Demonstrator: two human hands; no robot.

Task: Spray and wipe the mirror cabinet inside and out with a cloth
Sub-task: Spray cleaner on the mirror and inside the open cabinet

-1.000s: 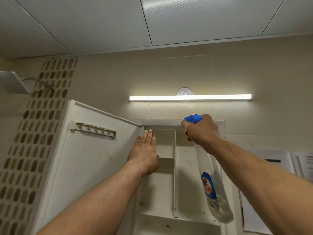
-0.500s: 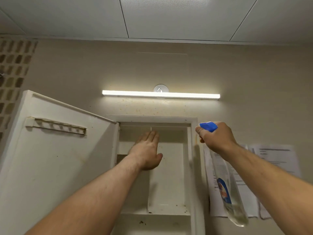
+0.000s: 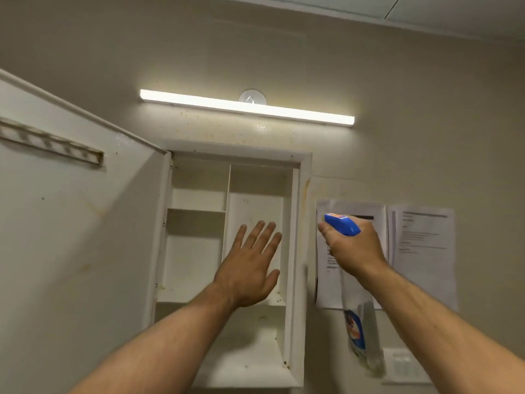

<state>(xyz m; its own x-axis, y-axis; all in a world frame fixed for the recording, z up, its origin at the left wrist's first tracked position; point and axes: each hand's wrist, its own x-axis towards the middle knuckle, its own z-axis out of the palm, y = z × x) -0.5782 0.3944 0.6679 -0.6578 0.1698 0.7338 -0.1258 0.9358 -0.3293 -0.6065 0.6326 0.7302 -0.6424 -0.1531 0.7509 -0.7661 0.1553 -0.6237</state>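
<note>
While right hand grips blurred spray bottle, left hand fingers splayed before cabinet, door cropped.

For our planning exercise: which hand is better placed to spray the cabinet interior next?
Probably right: the right hand grips the spray bottle beside the cabinet; the left hand holds nothing.

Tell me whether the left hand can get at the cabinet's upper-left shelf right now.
Probably yes. The door is swung wide open, the left hand hovers open in front of the cabinet, and nothing stands between it and the shelf.
</note>
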